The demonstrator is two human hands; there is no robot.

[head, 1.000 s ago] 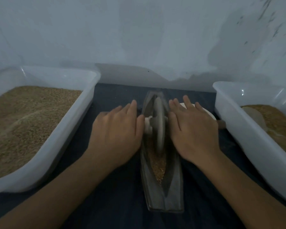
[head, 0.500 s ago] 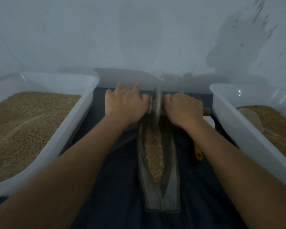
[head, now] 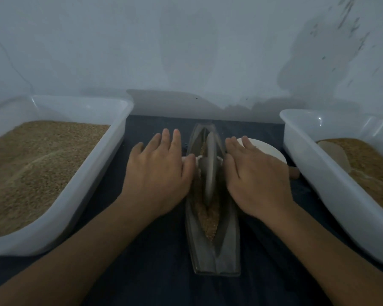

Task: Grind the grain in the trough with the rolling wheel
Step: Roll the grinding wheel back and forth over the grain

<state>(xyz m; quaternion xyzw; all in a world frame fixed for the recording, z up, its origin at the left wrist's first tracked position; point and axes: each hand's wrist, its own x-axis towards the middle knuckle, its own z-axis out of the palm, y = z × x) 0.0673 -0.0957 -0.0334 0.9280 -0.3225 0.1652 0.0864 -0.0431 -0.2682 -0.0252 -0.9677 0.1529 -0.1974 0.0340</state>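
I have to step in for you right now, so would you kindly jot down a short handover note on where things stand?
Left hand: open, palm pressing the axle left of the rolling wheel.
Right hand: open, palm pressing the axle on the right.
The wheel stands upright in the middle of the trough, on the grain.
Done: rolling is under way.
Left: coarse grain remains at the near end; continue rolling. The left tub holds grain and the right tub is partly filled.
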